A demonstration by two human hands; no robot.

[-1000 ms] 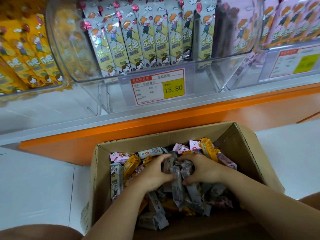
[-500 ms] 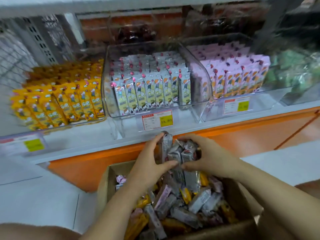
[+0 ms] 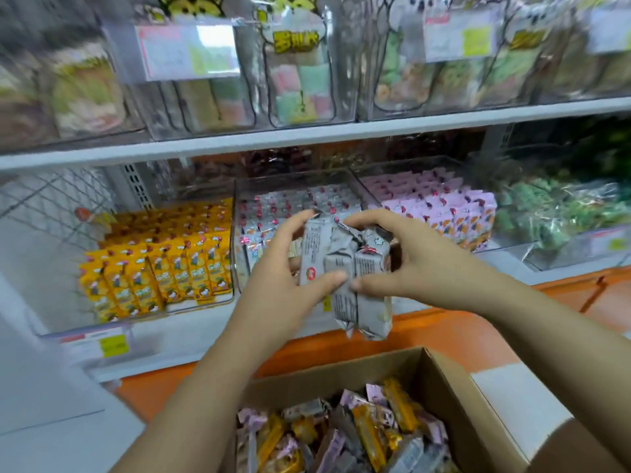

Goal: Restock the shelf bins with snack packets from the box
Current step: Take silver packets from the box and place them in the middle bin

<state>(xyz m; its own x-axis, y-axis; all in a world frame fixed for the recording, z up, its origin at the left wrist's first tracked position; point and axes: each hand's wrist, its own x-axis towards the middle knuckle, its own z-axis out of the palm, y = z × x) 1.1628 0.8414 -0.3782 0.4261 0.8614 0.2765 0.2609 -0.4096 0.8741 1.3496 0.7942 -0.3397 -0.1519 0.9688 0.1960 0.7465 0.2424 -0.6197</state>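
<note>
A bunch of grey snack packets [image 3: 345, 268] is squeezed between my left hand [image 3: 283, 281] and my right hand [image 3: 403, 264], held in the air in front of the middle clear shelf bin [image 3: 273, 213], which holds the same grey packets. The yellow-packet bin [image 3: 160, 261] stands to its left and the pink-packet bin [image 3: 444, 213] to its right. Below, the open cardboard box [image 3: 450, 387] holds mixed grey, yellow and pink packets [image 3: 341, 435].
An upper shelf [image 3: 307, 138] carries clear bins of bagged sweets with price tags. Green packets [image 3: 560, 209] fill a bin at far right. An orange shelf base [image 3: 461, 332] runs behind the box. White floor tiles lie on both sides.
Both hands have lifted the bunch of grey packets out of the box and up to the front of the middle bin. The view has tilted upward, showing the upper shelf.
</note>
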